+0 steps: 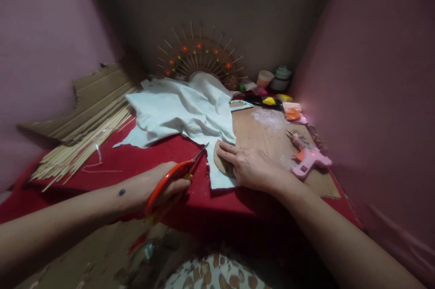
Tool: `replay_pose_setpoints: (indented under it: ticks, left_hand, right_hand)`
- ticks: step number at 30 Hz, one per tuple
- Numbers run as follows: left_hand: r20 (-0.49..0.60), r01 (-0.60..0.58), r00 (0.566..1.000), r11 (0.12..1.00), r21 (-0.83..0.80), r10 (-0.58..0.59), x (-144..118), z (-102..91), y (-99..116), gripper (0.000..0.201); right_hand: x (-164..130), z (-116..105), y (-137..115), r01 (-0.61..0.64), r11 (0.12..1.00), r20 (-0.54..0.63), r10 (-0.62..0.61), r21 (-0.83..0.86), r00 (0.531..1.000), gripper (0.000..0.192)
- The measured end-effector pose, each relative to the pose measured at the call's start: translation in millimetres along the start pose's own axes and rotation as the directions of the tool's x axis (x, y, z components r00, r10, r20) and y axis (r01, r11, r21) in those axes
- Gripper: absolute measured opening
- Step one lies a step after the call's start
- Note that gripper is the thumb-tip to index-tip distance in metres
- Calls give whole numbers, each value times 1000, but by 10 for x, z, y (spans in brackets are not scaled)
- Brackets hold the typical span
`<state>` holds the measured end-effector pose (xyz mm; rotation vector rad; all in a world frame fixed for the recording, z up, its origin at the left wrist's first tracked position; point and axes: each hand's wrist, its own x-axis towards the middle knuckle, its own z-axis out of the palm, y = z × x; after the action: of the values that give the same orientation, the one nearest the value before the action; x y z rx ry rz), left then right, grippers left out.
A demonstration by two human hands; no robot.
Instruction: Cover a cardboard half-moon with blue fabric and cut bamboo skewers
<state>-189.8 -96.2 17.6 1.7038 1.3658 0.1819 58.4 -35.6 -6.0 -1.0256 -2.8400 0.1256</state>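
Note:
My left hand is closed around the orange handles of a pair of scissors. The blades point up and to the right, their tip beside the left edge of a pale blue cloth. With fingers stretched out, my right hand lies flat on a rounded piece of cardboard, pressing it onto the near strip of the cloth. My fingers and palm cover part of that cardboard. The rest of the cloth spreads in wrinkles toward the back of the table.
Thin wooden sticks and corrugated cardboard lie at left on the red tablecloth. A pink glue gun rests on a board at right. Behind stand a stick-and-flower fan decoration, a cup and a lidded jar.

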Motion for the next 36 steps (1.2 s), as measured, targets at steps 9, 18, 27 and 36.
replay_pose_setpoints:
  ticks: [9,18,27,36]
  left_hand:
    - [179,169,973,979,-116,-146,5,-168,68,27]
    - [135,65,989,996,-56,-57,2,-134,78,36]
    - [102,27,994,999,38,-30,106,-116,1,24]
    - [120,3,993,986,167,-23,59,-142,265,15]
  right_hand:
    - [35,-92,-93,9,998,124,-2,-58,992,62]
    - [44,-74,-168,55,988,107,-40,-145,993,54]
    - [33,-86,-156,63,988,109,-48,-139,993,56]
    - [29,-92,-158,56,992,104,-44,-110,994,55]
